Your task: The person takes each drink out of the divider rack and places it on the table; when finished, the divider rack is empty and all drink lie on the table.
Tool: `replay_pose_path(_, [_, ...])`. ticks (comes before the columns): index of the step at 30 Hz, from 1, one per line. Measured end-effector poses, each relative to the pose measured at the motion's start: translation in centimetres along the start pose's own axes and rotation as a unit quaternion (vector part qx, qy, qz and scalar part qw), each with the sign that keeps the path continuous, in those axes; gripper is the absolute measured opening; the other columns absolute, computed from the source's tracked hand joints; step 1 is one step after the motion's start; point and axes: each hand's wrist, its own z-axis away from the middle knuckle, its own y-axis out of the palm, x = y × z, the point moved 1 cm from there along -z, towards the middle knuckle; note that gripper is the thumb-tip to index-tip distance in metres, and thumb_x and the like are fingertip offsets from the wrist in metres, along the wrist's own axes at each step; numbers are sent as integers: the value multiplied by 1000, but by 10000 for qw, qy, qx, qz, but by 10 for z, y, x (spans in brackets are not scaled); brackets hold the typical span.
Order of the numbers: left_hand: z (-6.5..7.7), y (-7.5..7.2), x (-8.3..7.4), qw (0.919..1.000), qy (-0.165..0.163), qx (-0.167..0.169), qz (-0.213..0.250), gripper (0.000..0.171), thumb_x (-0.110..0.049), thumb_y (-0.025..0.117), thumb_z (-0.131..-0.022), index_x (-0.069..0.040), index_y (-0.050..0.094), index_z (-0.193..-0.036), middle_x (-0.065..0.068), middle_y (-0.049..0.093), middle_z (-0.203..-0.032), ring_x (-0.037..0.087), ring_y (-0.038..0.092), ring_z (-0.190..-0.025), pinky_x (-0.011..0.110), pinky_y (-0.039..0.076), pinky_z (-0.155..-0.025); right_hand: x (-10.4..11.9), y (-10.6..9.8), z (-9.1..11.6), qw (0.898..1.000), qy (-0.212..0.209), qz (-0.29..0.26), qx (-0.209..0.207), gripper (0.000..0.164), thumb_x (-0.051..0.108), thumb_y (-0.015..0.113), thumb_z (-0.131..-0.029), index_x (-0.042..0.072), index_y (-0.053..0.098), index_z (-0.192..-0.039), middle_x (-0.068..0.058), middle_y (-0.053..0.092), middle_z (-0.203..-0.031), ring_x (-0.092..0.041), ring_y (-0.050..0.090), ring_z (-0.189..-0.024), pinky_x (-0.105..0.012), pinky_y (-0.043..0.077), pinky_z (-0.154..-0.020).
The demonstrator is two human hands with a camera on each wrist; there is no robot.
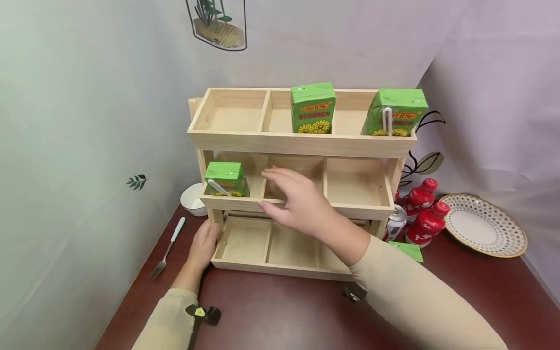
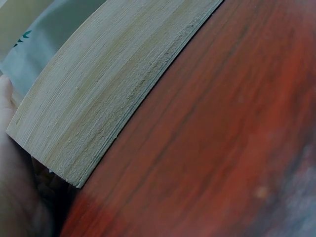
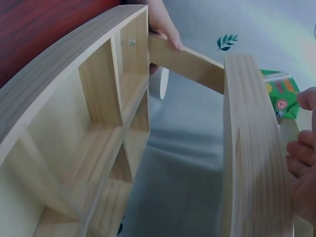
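At the left, the left hand (image 1: 203, 243) grips the lower left upright of the wooden rack (image 1: 302, 145), apparently to steady it. A green carton (image 1: 225, 181) stands in the middle tier's left compartment. Just right of it, the right hand (image 1: 302, 201) holds nothing, thumb and fingers spread wide before that tier. Further right, a second carton (image 1: 312, 109) stands in the top tier's middle compartment and a third carton (image 1: 395, 113) in its right one. Beyond the sleeve, another green pack (image 1: 407, 250) shows partly on the worktop (image 1: 262, 311). The step seems to be arranging cartons; the next move probably calls for the right hand to take another.
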Motion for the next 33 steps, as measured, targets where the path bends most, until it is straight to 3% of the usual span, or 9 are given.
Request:
replay_pose_path(8, [1, -2, -3, 9999, -68, 72, -36, 43, -28, 37, -105, -2, 51, -137, 20, 50, -134, 31, 46, -121, 50, 33, -101, 4, 14, -19, 9985, 484, -206, 179, 62, 41, 69, -86, 5, 55, -135, -8, 58, -133, -19, 51, -124, -29, 36, -105])
replay_pose_path(14, [0, -4, -7, 9999, -82, 71, -35, 41, -26, 37, -105, -3, 52, -136, 19, 53, -132, 29, 48, -119, 46, 35, -99, 8, 24, -35, 9943, 945, -331, 378, 65, 46, 70, -84, 10, 55, -136, -3, 59, -131, -13, 59, -109, -24, 44, -95])
replay_pose_path(16, [1, -3, -7, 10000, -42, 77, -25, 40, -25, 37, -105, -3, 52, -137, 17, 53, -132, 28, 48, -120, 43, 35, -99, 9, 29, -38, 9914, 1138, -427, 479, 67, 48, 71, -82, 12, 55, -136, 0, 62, -127, -12, 60, -104, -23, 46, -90])
replay_pose_path(18, [2, -4, -17, 9999, -74, 101, 8, 39, -21, 38, -105, -1, 52, -136, 19, 53, -132, 29, 48, -120, 41, 35, -99, 10, 33, -42, 9886, 1310, -520, 529, 67, 50, 72, -81, 15, 55, -135, 3, 64, -121, -10, 60, -103, -24, 47, -86])
replay_pose_path(24, [1, -3, -11, 10000, 9, 66, 20, 38, -21, 39, -105, -3, 52, -136, 18, 53, -132, 28, 48, -120, 35, 35, -99, 14, 39, -48, 9780, 1883, -834, 340, 55, 51, 74, -79, 21, 61, -123, 12, 67, -100, -8, 61, -87, -25, 47, -69])
replay_pose_path(25, [0, -2, -4, 10000, 26, 55, 22, 39, -23, 40, -105, -4, 53, -136, 17, 53, -133, 27, 48, -120, 36, 35, -99, 14, 39, -49, 9760, 1976, -859, 306, 53, 51, 74, -78, 22, 62, -121, 13, 66, -99, -9, 61, -86, -25, 46, -68])
replay_pose_path(33, [2, -3, -2, 9999, -164, 43, -30, 41, -27, 39, -105, -3, 52, -135, 19, 53, -132, 30, 48, -118, 48, 35, -99, 14, 41, -48, 9700, 2229, -948, 204, 47, 52, 76, -76, 28, 66, -115, 16, 67, -100, -9, 62, -97, -27, 47, -76])
